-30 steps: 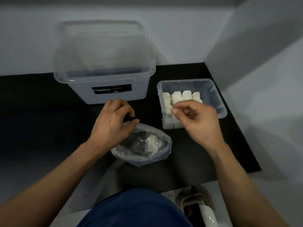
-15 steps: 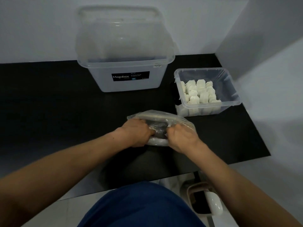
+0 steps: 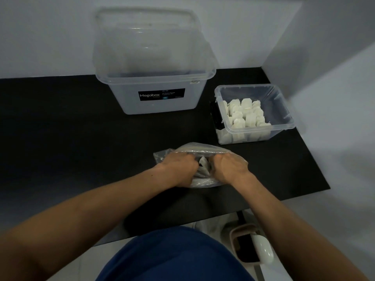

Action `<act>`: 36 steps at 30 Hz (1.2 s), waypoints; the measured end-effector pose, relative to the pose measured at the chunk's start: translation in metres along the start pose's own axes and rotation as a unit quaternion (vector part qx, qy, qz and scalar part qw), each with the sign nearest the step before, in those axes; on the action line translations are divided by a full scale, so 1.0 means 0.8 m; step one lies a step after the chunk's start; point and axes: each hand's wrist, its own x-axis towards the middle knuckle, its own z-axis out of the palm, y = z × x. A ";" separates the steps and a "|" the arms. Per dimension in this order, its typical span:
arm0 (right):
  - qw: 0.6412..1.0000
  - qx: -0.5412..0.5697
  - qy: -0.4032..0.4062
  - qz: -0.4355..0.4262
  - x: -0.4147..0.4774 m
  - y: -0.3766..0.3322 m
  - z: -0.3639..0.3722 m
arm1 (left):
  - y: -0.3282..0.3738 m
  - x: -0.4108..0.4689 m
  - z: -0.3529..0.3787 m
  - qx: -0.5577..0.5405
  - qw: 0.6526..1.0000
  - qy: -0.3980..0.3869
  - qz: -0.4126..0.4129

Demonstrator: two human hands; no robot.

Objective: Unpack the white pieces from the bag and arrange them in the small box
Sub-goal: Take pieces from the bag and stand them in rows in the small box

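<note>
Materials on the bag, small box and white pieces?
The bag: thin clear plastic film, glossy; it crinkles and contents show through. The small box: rigid translucent plastic, smooth; pieces visible through its wall. The white pieces: matte white, blocky; material unclear, possibly foam or plastic.

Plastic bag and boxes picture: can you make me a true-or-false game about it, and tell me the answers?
1. The left hand and the right hand both grip the plastic bag. True.
2. The big Megabox box stands to the left of the small box. True.
3. The small box is empty. False: white pieces stand packed in it.
4. The plastic bag lies inside the big Megabox box. False: it lies on the black table.
</note>
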 end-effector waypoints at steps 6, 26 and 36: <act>0.999 0.014 0.012 -0.029 0.003 0.002 -0.003 | -0.003 0.012 0.003 -0.089 0.991 0.098 -0.006; 0.991 0.110 -0.016 -0.069 0.020 0.010 0.012 | -0.018 -0.050 -0.030 -0.344 0.916 0.197 -0.064; 0.992 0.113 0.004 -0.063 0.020 -0.011 0.021 | -0.031 -0.075 -0.022 -0.895 0.425 0.135 -0.033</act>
